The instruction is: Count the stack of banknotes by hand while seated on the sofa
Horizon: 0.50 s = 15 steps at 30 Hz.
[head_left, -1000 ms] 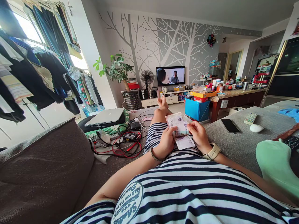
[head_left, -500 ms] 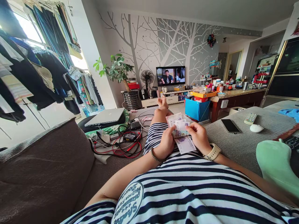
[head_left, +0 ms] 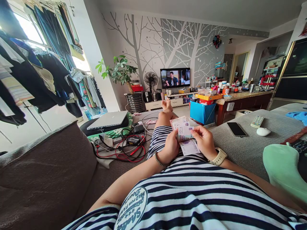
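Above my lap, my left hand [head_left: 171, 144] is closed around the left side of several banknotes [head_left: 184, 132], thumb on top. My right hand [head_left: 203, 140] pinches the right edge of the uppermost note between thumb and fingers. That note is pale with purple print, and a "5" shows just under it. Behind the held notes, pinkish notes [head_left: 178, 121] stick out toward my knees. Another pale purple note [head_left: 190, 147] hangs below, over the striped cloth [head_left: 165, 179]; what supports it is hidden. My fingers behind the notes are mostly hidden.
Tangled cables [head_left: 130, 145] and a closed laptop [head_left: 107, 119] lie at my left. On the grey sofa at my right are a phone [head_left: 236, 129], a remote [head_left: 257, 121], a white mouse [head_left: 263, 131] and a green curved object [head_left: 281, 163]. A blue box [head_left: 202, 112] stands beyond.
The uppermost note has come down toward me and now lies flatter over the notes beneath. The lower loose note has shifted slightly up and left. Both hands stay nearly in place.
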Available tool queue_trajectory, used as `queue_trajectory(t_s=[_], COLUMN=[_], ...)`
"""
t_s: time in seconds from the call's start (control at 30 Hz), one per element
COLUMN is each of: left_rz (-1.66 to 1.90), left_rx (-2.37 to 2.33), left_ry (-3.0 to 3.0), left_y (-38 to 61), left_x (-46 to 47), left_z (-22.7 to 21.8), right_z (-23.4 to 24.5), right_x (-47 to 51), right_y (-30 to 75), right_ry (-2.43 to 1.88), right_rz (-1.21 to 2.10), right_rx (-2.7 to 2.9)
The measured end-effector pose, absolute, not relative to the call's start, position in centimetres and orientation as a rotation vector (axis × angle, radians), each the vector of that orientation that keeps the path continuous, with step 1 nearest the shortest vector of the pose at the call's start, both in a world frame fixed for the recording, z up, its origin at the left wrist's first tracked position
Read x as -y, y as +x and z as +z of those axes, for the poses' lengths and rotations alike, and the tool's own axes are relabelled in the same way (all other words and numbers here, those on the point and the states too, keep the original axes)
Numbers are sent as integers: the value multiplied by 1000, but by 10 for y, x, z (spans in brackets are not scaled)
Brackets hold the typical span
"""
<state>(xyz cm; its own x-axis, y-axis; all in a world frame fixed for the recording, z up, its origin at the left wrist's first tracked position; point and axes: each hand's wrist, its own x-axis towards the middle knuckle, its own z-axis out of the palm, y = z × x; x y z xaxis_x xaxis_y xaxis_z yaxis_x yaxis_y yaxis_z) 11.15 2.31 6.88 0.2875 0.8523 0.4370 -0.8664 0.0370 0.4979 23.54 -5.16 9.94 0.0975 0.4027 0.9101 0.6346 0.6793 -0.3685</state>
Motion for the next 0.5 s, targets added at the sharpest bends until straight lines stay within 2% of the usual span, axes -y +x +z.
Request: queue_trajectory(t_s=[0.5], left_rz=[1311], left_rx=[22], left_ry=[796], left_y=[110], left_x=[-19], left_z=[70], right_z=[98], right_x=[52], right_y=[238], right_ry=[-879], right_rz=[-209], right_rx=[1568])
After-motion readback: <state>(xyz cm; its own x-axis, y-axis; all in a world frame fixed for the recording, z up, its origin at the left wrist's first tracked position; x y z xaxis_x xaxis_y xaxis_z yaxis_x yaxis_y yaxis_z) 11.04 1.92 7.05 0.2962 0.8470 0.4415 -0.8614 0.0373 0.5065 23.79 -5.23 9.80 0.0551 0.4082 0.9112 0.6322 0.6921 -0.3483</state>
